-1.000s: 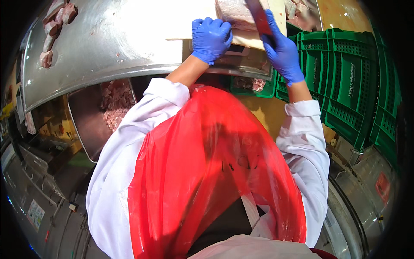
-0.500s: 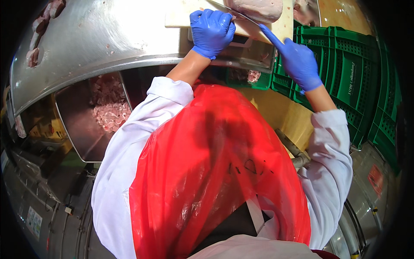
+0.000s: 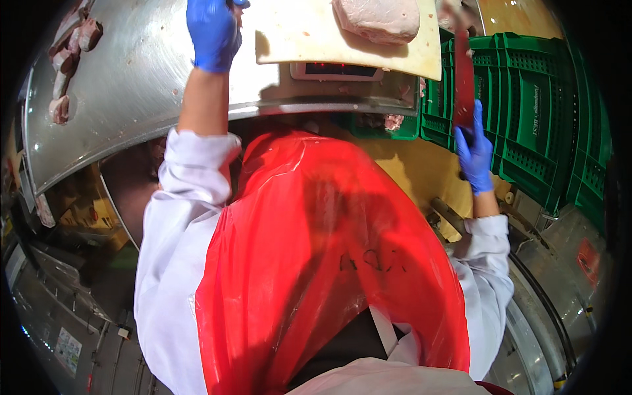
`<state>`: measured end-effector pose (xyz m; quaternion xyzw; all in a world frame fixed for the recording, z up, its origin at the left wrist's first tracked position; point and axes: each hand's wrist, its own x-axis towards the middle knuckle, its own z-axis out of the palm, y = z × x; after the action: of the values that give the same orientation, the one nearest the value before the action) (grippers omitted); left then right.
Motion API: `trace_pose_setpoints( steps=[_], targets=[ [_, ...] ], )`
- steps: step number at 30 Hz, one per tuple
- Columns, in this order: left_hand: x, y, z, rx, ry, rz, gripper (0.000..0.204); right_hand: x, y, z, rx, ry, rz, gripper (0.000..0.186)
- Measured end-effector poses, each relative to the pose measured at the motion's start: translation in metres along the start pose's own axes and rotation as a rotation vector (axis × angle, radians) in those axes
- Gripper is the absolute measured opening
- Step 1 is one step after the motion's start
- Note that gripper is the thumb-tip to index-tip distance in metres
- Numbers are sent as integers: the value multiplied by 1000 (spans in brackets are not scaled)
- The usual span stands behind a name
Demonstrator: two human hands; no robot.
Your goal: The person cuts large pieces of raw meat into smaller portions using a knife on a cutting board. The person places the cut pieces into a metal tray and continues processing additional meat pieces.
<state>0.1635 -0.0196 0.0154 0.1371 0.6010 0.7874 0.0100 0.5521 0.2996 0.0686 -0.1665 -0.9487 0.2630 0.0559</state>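
My right hand (image 3: 475, 155), in a blue glove, grips a knife (image 3: 463, 82) at the right, beside the green crates. Its broad blade points away from me and looks red from reflected light. My left hand (image 3: 214, 36), also blue-gloved, is closed above the steel table, left of the cutting board (image 3: 289, 52); its fingertips are partly cut off by the upper edge, and whatever they hold cannot be made out. A large pale piece of meat (image 3: 378, 20) lies on the board, with neither hand touching it.
Several meat pieces (image 3: 62, 62) lie along the far left of the steel table (image 3: 145, 72). A scale display (image 3: 337, 71) shows under the board. Green crates (image 3: 526, 112) stand at the right. A green tray (image 3: 401, 128) with scraps and a metal bin (image 3: 122, 187) sit below the table edge.
My left hand has moved left, off the board. The right hand has drawn the knife away from the meat, to the right and nearer me, turning the blade outward.
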Motion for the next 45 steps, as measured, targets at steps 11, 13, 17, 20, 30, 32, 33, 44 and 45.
trace_pose_setpoints(
  steps=[11, 13, 17, 20, 30, 32, 33, 44, 45],
  targets=[
    [81, -96, 125, 368, -960, 38, 32, 158, -157, 166, 1356, 620, 201, 82],
    [69, -86, 110, 390, -917, 196, 31, 160, -130, 157, 1341, 609, 210, 80],
    [34, -50, 84, 433, -757, 294, 27, 166, -99, 123, 1262, 301, 226, 79],
    [28, -42, 71, 429, -903, 203, 35, 175, -69, 98, 1126, 229, 250, 75],
    [13, -58, 86, 494, -1039, -119, 32, 194, -6, 82, 949, 346, 221, 67],
    [8, -45, 80, 500, -1051, -95, 31, 185, -24, 81, 867, 429, 166, 70],
    [10, -44, 77, 486, -1011, -12, 30, 179, -40, 78, 816, 472, 138, 72],
    [19, -34, 21, 243, -550, -262, 23, 89, -123, 154, -246, 396, -6, 75],
    [17, -33, 21, 253, -534, -248, 23, 71, -120, 153, -262, 323, 18, 77]
  ],
)
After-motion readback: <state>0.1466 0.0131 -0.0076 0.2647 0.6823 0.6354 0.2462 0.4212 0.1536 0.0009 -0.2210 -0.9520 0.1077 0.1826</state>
